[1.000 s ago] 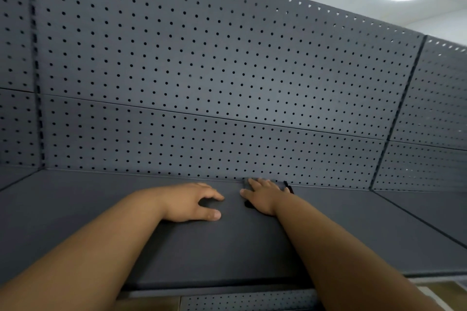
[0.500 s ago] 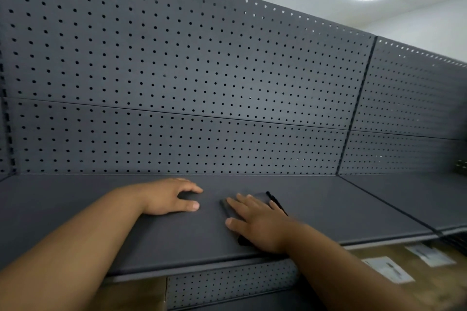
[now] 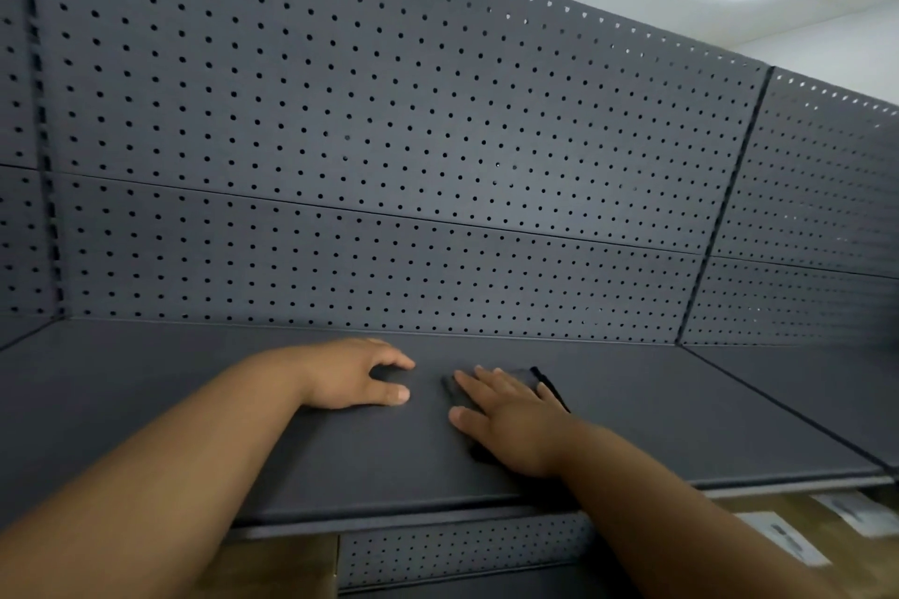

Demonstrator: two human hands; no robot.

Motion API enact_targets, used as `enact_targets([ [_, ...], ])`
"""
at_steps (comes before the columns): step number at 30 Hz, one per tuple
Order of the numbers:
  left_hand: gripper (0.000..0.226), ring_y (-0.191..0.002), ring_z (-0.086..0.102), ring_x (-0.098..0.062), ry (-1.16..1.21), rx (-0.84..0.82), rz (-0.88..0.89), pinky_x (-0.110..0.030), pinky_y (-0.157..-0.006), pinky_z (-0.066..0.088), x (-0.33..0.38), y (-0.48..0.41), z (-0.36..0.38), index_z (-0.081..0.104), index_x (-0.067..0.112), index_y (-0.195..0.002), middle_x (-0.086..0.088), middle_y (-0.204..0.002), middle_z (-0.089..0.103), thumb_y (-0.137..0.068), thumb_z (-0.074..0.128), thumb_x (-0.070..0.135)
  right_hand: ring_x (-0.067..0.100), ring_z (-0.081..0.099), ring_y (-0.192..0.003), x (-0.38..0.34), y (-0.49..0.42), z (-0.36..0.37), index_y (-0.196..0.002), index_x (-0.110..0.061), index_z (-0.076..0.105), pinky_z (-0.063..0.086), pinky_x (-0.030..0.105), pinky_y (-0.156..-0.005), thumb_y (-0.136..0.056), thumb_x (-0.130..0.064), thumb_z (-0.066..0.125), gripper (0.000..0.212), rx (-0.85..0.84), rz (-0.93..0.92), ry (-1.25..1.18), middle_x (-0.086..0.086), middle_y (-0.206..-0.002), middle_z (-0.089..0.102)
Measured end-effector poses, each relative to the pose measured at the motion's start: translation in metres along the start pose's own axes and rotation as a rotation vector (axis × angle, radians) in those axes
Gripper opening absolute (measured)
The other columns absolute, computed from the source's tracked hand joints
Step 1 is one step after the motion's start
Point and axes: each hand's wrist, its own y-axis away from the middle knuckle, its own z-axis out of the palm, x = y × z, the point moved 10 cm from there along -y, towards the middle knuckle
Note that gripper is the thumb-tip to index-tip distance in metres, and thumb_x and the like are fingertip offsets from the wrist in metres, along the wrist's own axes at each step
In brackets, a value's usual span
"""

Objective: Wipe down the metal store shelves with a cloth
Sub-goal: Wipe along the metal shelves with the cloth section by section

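Note:
A dark grey metal shelf point(image 3: 146, 394) runs across the view at chest height. A dark cloth point(image 3: 525, 377), nearly the shelf's colour, lies flat on it right of centre. My right hand point(image 3: 506, 423) presses flat on the cloth with fingers straight and spread, covering most of it. My left hand point(image 3: 355, 372) rests on the bare shelf just left of the cloth, fingers loosely bent, thumb stretched out, holding nothing.
A grey perforated back panel point(image 3: 389, 136) rises behind the shelf. A dark upright point(image 3: 720, 219) divides it from the adjoining shelf bay point(image 3: 802, 399) on the right. Cardboard boxes with white labels point(image 3: 778, 535) sit below at the right, and a lower pegboard panel point(image 3: 462, 545) shows under the shelf edge.
My right hand slid the cloth from the back of the shelf toward the front edge. My left hand stayed beside it. The view swung right, then partly back.

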Motion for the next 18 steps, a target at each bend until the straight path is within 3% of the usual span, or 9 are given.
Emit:
enact_targets([
  [18, 0.058, -0.137, 0.036, -0.008, 0.016, -0.007, 0.008, -0.030, -0.115, 0.028, 0.001, 0.003, -0.006, 0.042, 0.037, -0.146, 0.011, -0.152, 0.038, -0.092, 0.055, 0.056, 0.025, 0.001, -0.150, 0.012, -0.121, -0.013, -0.155, -0.032, 0.006, 0.003, 0.059, -0.117, -0.095, -0.066, 0.019, 0.070, 0.009, 0.161, 0.036, 0.001, -0.164, 0.001],
])
